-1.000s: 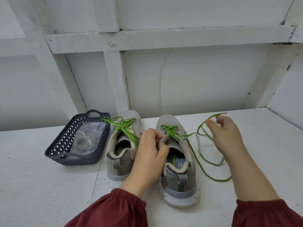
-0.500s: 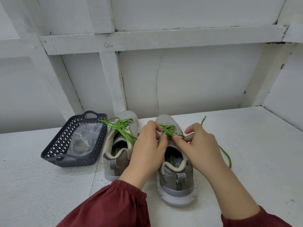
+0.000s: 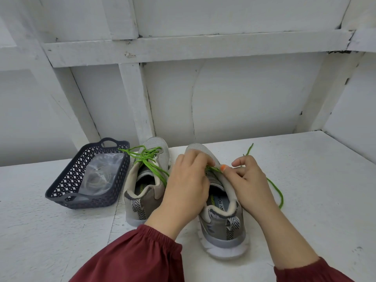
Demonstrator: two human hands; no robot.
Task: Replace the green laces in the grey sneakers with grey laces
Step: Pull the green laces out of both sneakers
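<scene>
- Head view, nearest: dark red sleeves [image 3: 138,255] on both forearms, low in frame.
- Near sneaker [image 3: 223,231], grey, stands on the white bench [image 3: 305,169], heel toward the camera, with both hands over its lacing.
- Left hand [image 3: 187,180]: fingers curled down onto the near sneaker's upper at the eyelets. Fingertips are hidden.
- Right hand [image 3: 248,180]: thumb and forefinger pinch the green lace [image 3: 279,192]. Its loose length trails on the bench beside the shoe.
- Second sneaker [image 3: 142,192]: just beside the first, carries a second green lace [image 3: 146,157] bunched toward the toe.
- Dark basket [image 3: 61,197]: beside the second sneaker, holds a clear bag [image 3: 105,163] of coiled pale laces [image 3: 95,178].
- White panelled wall [image 3: 244,98] behind.
</scene>
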